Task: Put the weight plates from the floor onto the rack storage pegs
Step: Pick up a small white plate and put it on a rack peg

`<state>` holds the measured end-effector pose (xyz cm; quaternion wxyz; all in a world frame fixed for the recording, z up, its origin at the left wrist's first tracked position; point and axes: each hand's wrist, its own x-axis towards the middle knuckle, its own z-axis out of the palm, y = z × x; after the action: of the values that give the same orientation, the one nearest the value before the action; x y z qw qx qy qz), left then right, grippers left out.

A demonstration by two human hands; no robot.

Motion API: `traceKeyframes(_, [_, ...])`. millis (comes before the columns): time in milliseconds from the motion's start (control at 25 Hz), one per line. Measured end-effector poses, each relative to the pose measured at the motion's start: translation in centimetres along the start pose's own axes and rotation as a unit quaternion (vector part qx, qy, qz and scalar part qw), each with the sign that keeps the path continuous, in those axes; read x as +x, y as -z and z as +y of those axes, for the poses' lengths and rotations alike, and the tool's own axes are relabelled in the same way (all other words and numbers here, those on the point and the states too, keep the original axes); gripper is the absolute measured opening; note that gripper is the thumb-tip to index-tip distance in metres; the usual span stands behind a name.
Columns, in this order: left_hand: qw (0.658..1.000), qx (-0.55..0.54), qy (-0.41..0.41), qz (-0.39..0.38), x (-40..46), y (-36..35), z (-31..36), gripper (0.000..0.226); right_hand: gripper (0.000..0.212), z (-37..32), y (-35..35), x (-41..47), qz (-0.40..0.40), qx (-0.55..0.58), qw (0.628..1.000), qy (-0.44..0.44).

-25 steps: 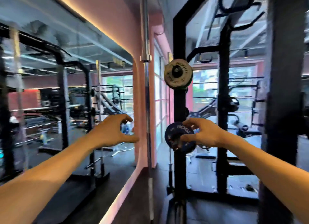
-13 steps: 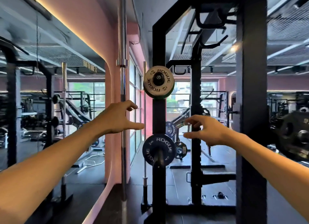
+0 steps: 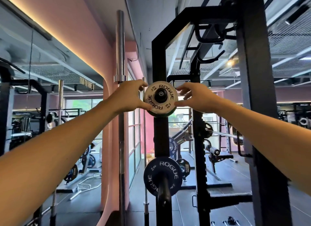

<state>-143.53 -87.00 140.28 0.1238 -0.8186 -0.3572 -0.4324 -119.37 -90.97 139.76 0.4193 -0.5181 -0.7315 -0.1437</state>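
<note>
A small white ROGUE plate [image 3: 160, 100] hangs on the upper peg of the black rack upright [image 3: 160, 138], with a darker plate behind it. My left hand [image 3: 130, 97] grips its left rim and my right hand [image 3: 193, 97] touches its right rim with fingers spread. Lower down, a dark blue ROGUE plate [image 3: 162, 174] sits on the lower peg [image 3: 164, 190], which points toward me.
A steel barbell [image 3: 120, 107] stands upright just left of the rack, beside a pink wall and a large mirror [image 3: 42, 124]. A thick black post [image 3: 259, 107] rises at the right. More racks and plates [image 3: 174, 148] fill the room behind.
Both hands have risen from beside the blue plate to the white plate on the upper peg and now hold its rim. The view has tilted upward and drawn nearer.
</note>
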Motion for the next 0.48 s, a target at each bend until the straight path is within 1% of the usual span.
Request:
traceKeyframes(240, [0.999,-0.011,-0.033,0.016,4.6,-3.4,-1.7,0.078,0.061,1.3,-2.1,5.0,0.013,-0.046,0.999,0.016])
traceKeyframes(400, [0.997,-0.005,-0.074,0.018,6.9,-6.5,-3.5,0.076,0.043,2.7,-4.8,8.0,0.031,-0.093,0.994,0.056])
traceKeyframes(480, [0.997,0.010,-0.078,0.026,7.9,-7.6,-4.7,0.076,0.045,3.6,-5.6,9.2,0.048,-0.104,0.992,0.054])
